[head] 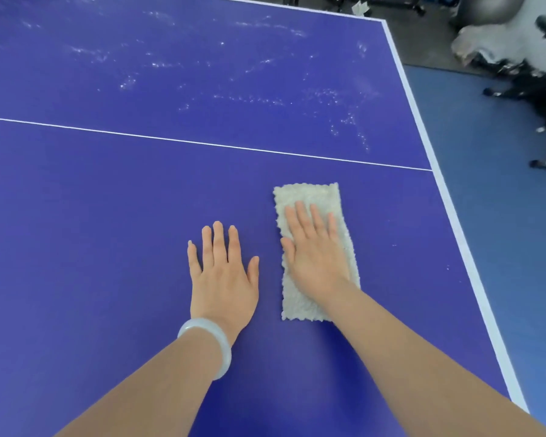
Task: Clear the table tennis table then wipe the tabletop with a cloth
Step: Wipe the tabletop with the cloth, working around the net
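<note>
The blue table tennis table [108, 216] fills most of the view, with a thin white line across it. A folded pale fluffy cloth [309, 197] lies flat on the near half, to the right of centre. My right hand [316, 250] presses flat on the cloth with straight fingers. To its left, my left hand [223, 272] rests flat on the bare tabletop, fingers spread, a pale bangle on the wrist. White dusty smears [265, 99] cover the half beyond the line.
The table's white right edge [448, 197] runs diagonally, with blue floor [501, 216] past it. Dark equipment with wheeled legs [524, 89] and a grey exercise ball [489, 7] stand at the upper right.
</note>
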